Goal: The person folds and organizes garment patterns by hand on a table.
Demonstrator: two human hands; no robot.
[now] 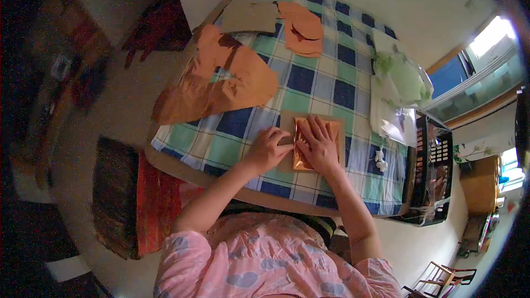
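Shiny sheet: a copper-coloured rectangle (pixel 301 161), perhaps foil, lying on a larger brown card (pixel 287 118) near the front edge of the tabletop (pixel 301 80).
Right hand: laid on the sheet (pixel 318 146), released, palm down with fingers stretched toward its far edge.
Left hand: fingers bent (pixel 266 148), tips at the sheet's left edge; I cannot tell whether they pinch it.
Cloth: blue, green and white checks (pixel 345 94), covering the tabletop.
Left of the sheet, farther back: a large, creased orange-brown paper (pixel 243 80).
Far side: a flat brown board (pixel 249 16), with orange cut paper pieces (pixel 303 30) just to its right.
Right side: pale green, see-through plastic (pixel 406 80); nearer, a small white bundle (pixel 381 160).
Beyond the right edge: a black crate (pixel 433 171).
Wearer: a pink top with grey spots (pixel 270 259).
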